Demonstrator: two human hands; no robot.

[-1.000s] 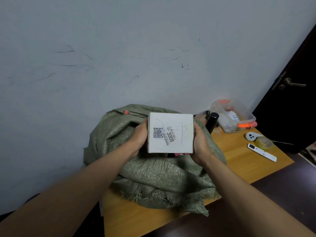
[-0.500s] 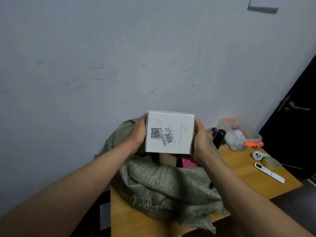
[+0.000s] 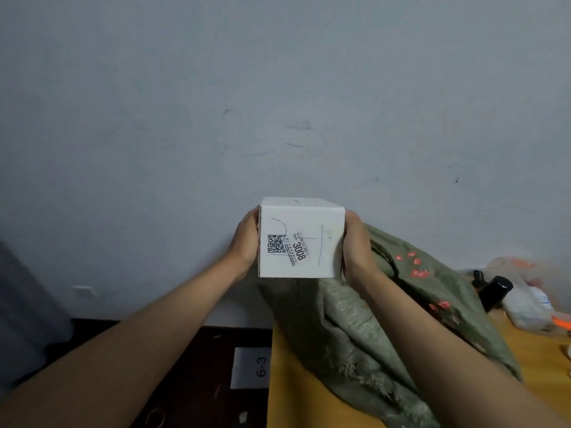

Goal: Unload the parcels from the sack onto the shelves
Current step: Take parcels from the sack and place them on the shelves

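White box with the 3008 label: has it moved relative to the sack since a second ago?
Yes. The white box, gripped by the left hand and right hand, has shifted left: it was centred over the green sack and now hangs past the sack's left edge.

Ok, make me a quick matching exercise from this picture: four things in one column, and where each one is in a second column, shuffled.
Things:
1. white parcel
2. green sack
3. black bottle
4. paper marked 6-3

Places:
A. on the dark floor beside the wooden table
B. slumped on the table
C. held between left hand and right hand
D. on the table to the right of the sack

Pairs: 1-C, 2-B, 3-D, 4-A
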